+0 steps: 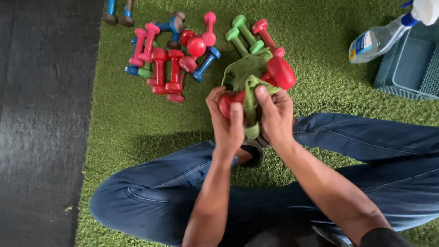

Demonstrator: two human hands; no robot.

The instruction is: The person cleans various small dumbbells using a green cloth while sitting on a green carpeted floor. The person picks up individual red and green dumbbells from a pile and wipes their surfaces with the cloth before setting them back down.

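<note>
- Fingers (236, 114) of left hand (228, 123) were clenched round one end of a red, rubber-coated dumbbell (279, 73), w/ thumb pressed on the near red head.
- Fingers of right hand (275, 114) were clenched on a green, soft cloth (244, 73) wrapped round the dumbbell's handle; thumb lay on top of the cloth.
- Dumbbell was held above the green artificial turf floor (137, 114), just in front of the seated person's crossed legs in blue jeans (366, 142); far head stuck out up & right of the cloth.
- Cloth draped over the middle of the dumbbell, one strip hanging down btw. both hands.
- Pile of small red, pink, blue & green dumbbells (173, 59) lay on the turf to the left, well apart from the hands; two green ones and a red one just behind the cloth.
- Clear plastic spray bottle (379, 39) w/ white trigger head leaned at top right, touching a teal plastic basket (407, 68).
- Dark rubber mat (41, 123) ran along the left edge.
</note>
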